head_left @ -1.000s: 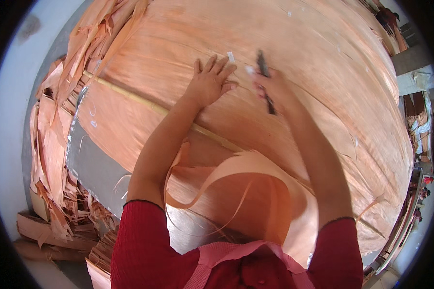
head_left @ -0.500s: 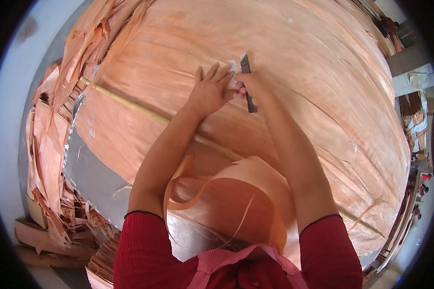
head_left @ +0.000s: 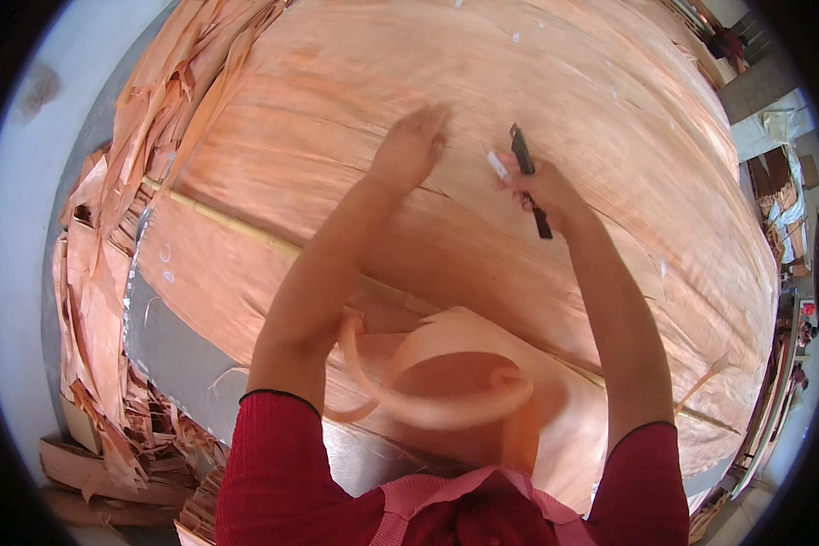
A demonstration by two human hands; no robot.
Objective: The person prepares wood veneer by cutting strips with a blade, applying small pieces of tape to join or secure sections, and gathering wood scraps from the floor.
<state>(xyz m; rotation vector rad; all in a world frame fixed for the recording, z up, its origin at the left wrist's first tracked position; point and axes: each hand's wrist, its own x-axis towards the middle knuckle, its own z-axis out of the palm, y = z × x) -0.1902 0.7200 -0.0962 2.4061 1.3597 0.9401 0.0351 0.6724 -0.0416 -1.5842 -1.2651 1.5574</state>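
Observation:
My right hand (head_left: 546, 191) is closed around a flat black cutter knife (head_left: 519, 150), its slanted tip pointing away from me. A small white strip, like tape (head_left: 497, 165), sticks out from the fingertips of that same hand. Over to the left, my left hand (head_left: 414, 146) hovers over or rests on the large tan-orange wood veneer sheet (head_left: 337, 118); motion smears its fingers, so their pose is unclear. A thin bamboo stick (head_left: 232, 223) crosses the veneer and passes under my left forearm. Close to my body, a loose veneer strip (head_left: 409, 414) curls up in a loop.
Torn veneer scraps (head_left: 96, 300) hang and pile along the left edge. A grey table surface (head_left: 177, 337) shows at the sheet's lower left corner. Small white marks (head_left: 516, 37) dot the far veneer. A grey post (head_left: 760, 96) stands at the upper right.
My hands were close together on the veneer and have parted. The right moved rightward with the knife and white strip; the left lifted slightly away. The veneer loop near me has shifted.

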